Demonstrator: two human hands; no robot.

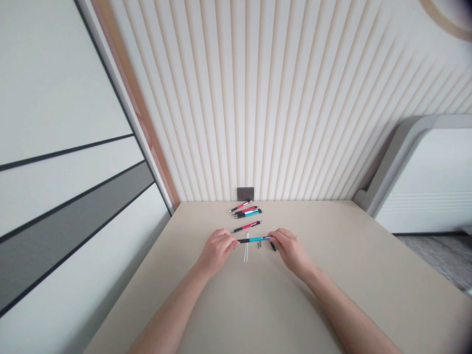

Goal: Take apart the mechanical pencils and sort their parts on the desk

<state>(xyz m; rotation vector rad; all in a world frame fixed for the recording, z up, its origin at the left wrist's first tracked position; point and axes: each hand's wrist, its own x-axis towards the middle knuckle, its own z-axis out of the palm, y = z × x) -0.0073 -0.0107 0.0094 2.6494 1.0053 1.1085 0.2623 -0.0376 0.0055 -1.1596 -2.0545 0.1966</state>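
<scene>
A blue and black pen (255, 239) is held level above the table between both hands. My left hand (217, 248) pinches its black end, and my right hand (289, 247) grips the other end, where the fingers hide the tip. Under the pen lie thin white sticks (246, 251), which look like pen refills. Some tiny dark pieces (259, 244) rest just right of them. A small black part (273, 246) lies beside my right fingertips. Just beyond the held pen is a red and black pen (246, 226).
Farther back on the beige table (236, 305) lies a group of several red or blue pens (248, 213). A ribbed wall with a dark socket (245, 193) borders the table's far edge. A white cabinet (66, 196) stands at left, a padded grey bed frame (424, 182) at right.
</scene>
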